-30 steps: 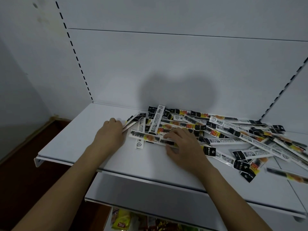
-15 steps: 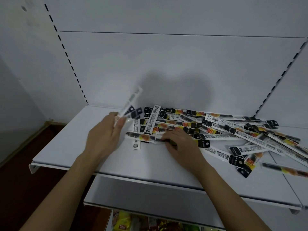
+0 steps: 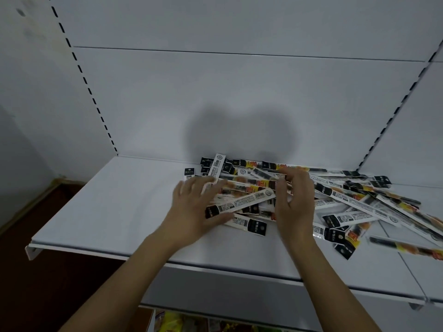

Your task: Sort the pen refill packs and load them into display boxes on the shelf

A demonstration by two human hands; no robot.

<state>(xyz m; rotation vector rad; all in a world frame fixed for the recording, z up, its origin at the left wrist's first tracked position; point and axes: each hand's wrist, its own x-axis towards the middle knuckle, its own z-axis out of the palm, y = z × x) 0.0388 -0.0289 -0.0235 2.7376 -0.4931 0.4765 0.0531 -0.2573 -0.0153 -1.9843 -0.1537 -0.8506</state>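
On the white shelf [image 3: 119,207], both hands' grips rest wide on the refill packs [image 3: 335,200], holding none.

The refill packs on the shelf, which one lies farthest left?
The refill pack with a black end beside the pile's back-left edge, just beyond the left hand; the others all lie farther right.

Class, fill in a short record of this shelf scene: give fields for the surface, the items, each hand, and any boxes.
surface: white shelf
items: pen refill packs in a loose heap, mostly centre to right
left hand: fingers spread, resting on packs at the heap's left edge
right hand: fingers loosely curved over the heap; grip unclear
display boxes: none visible
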